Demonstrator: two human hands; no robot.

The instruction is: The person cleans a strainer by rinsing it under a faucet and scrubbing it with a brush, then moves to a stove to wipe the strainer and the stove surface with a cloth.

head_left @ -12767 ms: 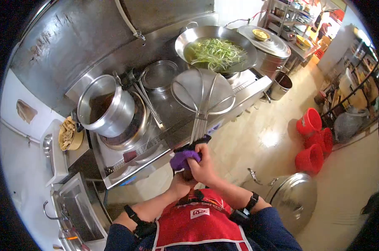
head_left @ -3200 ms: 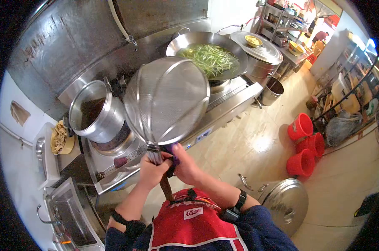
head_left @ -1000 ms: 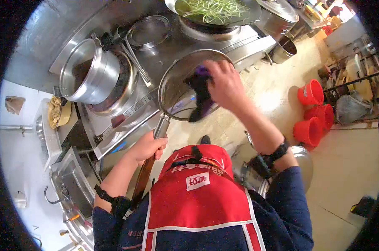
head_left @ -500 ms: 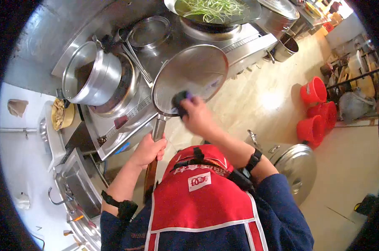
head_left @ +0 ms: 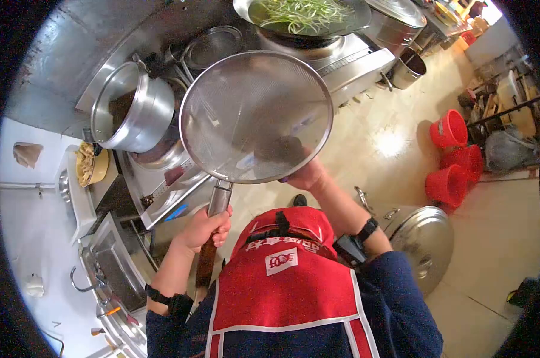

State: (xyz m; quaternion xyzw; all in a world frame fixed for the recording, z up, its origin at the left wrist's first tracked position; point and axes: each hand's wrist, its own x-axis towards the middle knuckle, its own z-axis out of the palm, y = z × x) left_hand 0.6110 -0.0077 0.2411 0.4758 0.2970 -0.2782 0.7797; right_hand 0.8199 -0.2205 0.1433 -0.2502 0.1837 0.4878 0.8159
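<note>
My left hand [head_left: 205, 230] is wrapped around the handle [head_left: 205, 262], part wood and part metal, of a large round mesh strainer [head_left: 246, 101]. The strainer is held up in front of me with its mesh facing the camera. Behind its lower right rim, my right hand [head_left: 308, 174] is closed on a dark scrubbing pad [head_left: 282, 154] with a bit of purple at its edge. The pad shows only dimly through the mesh, and the right fingers are mostly hidden there.
A deep metal pot [head_left: 153, 113] sits on the stove at left. Green vegetable strips [head_left: 305, 15] lie in a wok [head_left: 362, 18] at the top. Red buckets [head_left: 447, 186] stand on the floor at right, and a lidded steel pot [head_left: 425, 244] is beside my right arm.
The strainer has come closer to the camera and faces it more squarely. My right hand, with the pad, has gone from the front of the mesh to behind it.
</note>
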